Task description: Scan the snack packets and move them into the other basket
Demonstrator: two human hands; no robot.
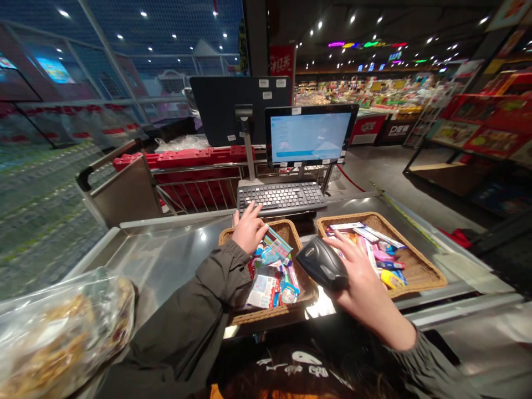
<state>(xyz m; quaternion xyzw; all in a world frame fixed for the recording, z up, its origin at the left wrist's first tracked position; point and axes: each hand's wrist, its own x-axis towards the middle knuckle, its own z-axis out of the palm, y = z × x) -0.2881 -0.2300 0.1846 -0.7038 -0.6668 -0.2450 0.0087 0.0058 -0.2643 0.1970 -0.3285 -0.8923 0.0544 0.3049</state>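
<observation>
My left hand (pixel 248 228) is over the back left of the left wicker basket (pixel 296 231), fingers spread towards the keyboard. Its thumb is at the corner of a tilted blue packet (pixel 277 244) with a barcode; whether they touch I cannot tell. Below it lie small colourful packets and a white-backed packet (pixel 263 291). My right hand (pixel 361 277) is wrapped round a black barcode scanner (pixel 322 263), between the two baskets, its head pointing left towards the packets. Beside it, the right wicker basket (pixel 424 271) holds several more packets, including a yellow one (pixel 391 279).
A keyboard (pixel 282 197) and a lit screen (pixel 310 136) stand behind the baskets. Left of them, red crates (pixel 187 158) fill a metal cart. A clear plastic bag of food (pixel 66 332) lies at the near left of the metal counter (pixel 166 244). Store shelves (pixel 477 133) stand right.
</observation>
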